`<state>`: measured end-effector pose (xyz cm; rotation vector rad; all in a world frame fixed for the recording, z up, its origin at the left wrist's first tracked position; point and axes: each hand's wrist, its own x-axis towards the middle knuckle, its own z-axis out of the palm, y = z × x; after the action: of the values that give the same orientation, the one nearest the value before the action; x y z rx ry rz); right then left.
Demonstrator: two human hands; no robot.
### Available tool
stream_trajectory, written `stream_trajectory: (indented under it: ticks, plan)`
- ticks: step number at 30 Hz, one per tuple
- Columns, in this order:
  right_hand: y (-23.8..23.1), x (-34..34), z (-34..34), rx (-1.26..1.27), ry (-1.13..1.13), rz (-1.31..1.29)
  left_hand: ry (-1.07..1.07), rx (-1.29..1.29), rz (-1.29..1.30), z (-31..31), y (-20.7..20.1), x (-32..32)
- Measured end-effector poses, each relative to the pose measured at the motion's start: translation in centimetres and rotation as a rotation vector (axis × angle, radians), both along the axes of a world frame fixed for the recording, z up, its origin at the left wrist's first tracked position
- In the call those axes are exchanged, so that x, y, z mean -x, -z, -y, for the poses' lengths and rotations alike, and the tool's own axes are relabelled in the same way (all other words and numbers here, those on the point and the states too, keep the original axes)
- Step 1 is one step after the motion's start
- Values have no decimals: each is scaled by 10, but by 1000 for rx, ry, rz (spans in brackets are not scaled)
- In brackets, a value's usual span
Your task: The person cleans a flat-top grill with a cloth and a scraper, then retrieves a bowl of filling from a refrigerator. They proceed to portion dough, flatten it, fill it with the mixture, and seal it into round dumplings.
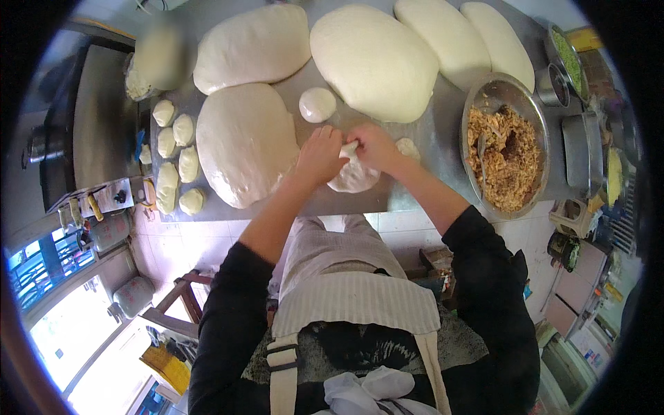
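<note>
My left hand (321, 156) and my right hand (375, 148) meet over a small piece of dough (354, 178) near the front edge of the metal table. The fingers of both hands are closed on its upper edge, where the dough bunches up. What lies inside the dough, if anything, is hidden. Just beyond my hands sits a smooth round dough ball (317, 105). Another small dough piece (408, 148) shows partly behind my right wrist. A large dough slab (243, 145) lies close to my left forearm.
Several more big dough slabs (373, 61) cover the far side of the metal table (415, 202). To the right stands a steel bowl (543, 135) of brown chopped filling (512, 162) with a spoon (482, 146). Small shaped dough pieces (188, 164) sit at the left edge.
</note>
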<state>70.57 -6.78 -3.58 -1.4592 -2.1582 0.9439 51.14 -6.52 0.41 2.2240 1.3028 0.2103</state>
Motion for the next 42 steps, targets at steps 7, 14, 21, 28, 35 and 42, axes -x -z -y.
stream_trajectory:
  ticks: [7, 14, 21, 28, 35, 42]
  plan:
    - [-58, -13, 151, 945, 1133, -1358, 213, 270, 0, 57, -56, -33]
    - [-117, 113, 88, 765, 538, -1885, -17, -459, 332, 85, -128, 54]
    - [-232, 345, 2, 844, 265, -1896, 9, -559, 380, 61, -213, 301]
    - [-295, 580, -22, 1168, -224, -1781, -210, -565, 716, 79, -283, 578]
    - [-362, 788, -132, 1153, -248, -1375, -564, -513, 559, 87, -296, 780]
    - [-360, 1025, -278, 922, -456, -1186, -523, -548, 277, 49, -325, 965]
